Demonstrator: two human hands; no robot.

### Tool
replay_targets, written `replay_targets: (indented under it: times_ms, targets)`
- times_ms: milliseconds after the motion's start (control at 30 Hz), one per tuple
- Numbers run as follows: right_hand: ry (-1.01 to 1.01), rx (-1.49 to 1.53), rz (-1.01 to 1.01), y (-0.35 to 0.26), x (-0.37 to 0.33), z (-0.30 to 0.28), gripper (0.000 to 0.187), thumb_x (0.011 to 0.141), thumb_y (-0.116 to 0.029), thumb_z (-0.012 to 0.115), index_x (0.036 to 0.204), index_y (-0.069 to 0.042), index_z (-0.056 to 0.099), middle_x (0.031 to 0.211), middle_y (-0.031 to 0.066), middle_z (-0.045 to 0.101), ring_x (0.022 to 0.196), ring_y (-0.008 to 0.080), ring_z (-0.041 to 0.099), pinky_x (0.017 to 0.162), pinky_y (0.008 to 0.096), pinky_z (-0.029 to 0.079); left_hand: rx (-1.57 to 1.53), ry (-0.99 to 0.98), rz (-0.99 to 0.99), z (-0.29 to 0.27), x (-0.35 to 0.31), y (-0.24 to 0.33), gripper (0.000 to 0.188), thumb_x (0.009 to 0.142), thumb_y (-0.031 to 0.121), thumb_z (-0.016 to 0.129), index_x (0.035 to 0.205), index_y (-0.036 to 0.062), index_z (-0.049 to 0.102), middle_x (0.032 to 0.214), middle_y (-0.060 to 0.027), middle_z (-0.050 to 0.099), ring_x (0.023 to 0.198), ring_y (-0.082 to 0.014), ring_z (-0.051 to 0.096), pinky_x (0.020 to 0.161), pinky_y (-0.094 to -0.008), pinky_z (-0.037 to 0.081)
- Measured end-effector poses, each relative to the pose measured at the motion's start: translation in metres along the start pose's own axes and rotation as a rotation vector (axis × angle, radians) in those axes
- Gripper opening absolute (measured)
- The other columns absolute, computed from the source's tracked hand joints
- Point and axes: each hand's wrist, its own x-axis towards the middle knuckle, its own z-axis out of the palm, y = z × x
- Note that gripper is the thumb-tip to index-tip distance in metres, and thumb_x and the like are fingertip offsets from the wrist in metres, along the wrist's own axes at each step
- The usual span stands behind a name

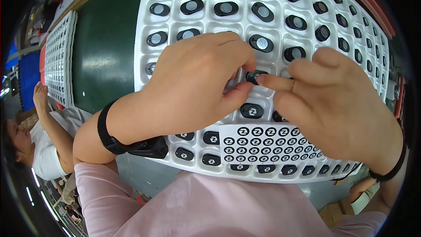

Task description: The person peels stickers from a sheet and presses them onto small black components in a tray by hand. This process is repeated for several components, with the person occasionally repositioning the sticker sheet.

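Observation:
My left hand (197, 74) closes thumb and index finger around the edge of a small black oval casing (251, 77) in a tray pocket. The index finger of my right hand (331, 101) is stretched out with its tip on the casing's top, the other fingers curled and apart from the thumb. Both hands are over a white moulded tray (144, 57) filled with such casings. Those farther off have a plain grey disc on top; nearer ones bear a white logo. A white sheet of round black stickers (269, 158) lies across the near pockets.
The tray rests on a dark green table (103, 48). Farther left stands a stack of similar filled trays (61, 61). A co-worker in a white shirt (50, 140) sits at the left, one hand raised beside that stack. Another person's arm (362, 188) shows at lower right, near cardboard boxes (333, 214).

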Motion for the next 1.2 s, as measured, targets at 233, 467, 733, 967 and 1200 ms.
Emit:
replay_targets:
  times_ms: [233, 467, 733, 967, 1200]
  targets:
    - [0.317, 0.165, 0.076, -0.017, -0.008, 0.008, 0.021, 0.073, -0.002, 0.073, 0.093, -0.007, 0.069, 0.092, 0.0063, 0.065, 0.088, 0.0283, 0.059, 0.079, 0.0406, 0.044, -0.122, -0.054, 0.017, -0.019, -0.011, 0.003, 0.024, 0.077, 0.007, 0.081, 0.097, 0.0047, 0.068, 0.085, -0.0083, 0.058, 0.075, -0.025, 0.058, 0.066, -0.0349, 0.048]
    - [0.324, 0.341, 0.102, -0.02, -0.004, 0.023, 0.023, 0.069, 0.002, 0.077, 0.086, -0.008, 0.065, 0.088, 0.008, 0.062, 0.085, 0.03, 0.058, 0.079, 0.0404, 0.044, -0.142, -0.202, 0.113, -0.028, -0.026, 0.018, 0.02, 0.08, 0.009, 0.081, 0.094, 0.0045, 0.068, 0.087, -0.0096, 0.059, 0.08, -0.0299, 0.06, 0.07, -0.0387, 0.049]
    - [0.41, 0.363, 0.075, -0.025, -0.005, 0.028, 0.026, 0.067, 0.001, 0.08, 0.085, -0.008, 0.065, 0.087, 0.0073, 0.061, 0.082, 0.0287, 0.055, 0.076, 0.04, 0.043, -0.287, -0.194, 0.065, -0.024, -0.026, 0.024, 0.018, 0.08, 0.006, 0.08, 0.092, 0.003, 0.068, 0.087, -0.0101, 0.06, 0.079, -0.0297, 0.061, 0.07, -0.0385, 0.048]
    - [0.442, 0.313, 0.085, -0.029, -0.004, 0.028, 0.026, 0.066, 0.001, 0.081, 0.084, -0.008, 0.066, 0.087, 0.0071, 0.061, 0.084, 0.0285, 0.055, 0.075, 0.0393, 0.043, -0.137, -0.083, 0.192, -0.024, -0.026, 0.026, 0.019, 0.077, 0.004, 0.082, 0.093, 0.0042, 0.07, 0.09, -0.01, 0.064, 0.078, -0.0274, 0.062, 0.069, -0.0369, 0.046]
    - [0.441, 0.274, 0.096, -0.032, -0.003, 0.029, 0.027, 0.065, 0.002, 0.081, 0.084, -0.008, 0.066, 0.088, 0.0073, 0.061, 0.085, 0.029, 0.055, 0.076, 0.0394, 0.043, -0.058, -0.034, 0.238, -0.022, -0.03, 0.028, 0.019, 0.077, 0.005, 0.082, 0.092, 0.0046, 0.071, 0.091, -0.0092, 0.064, 0.078, -0.0261, 0.062, 0.069, -0.0365, 0.045]
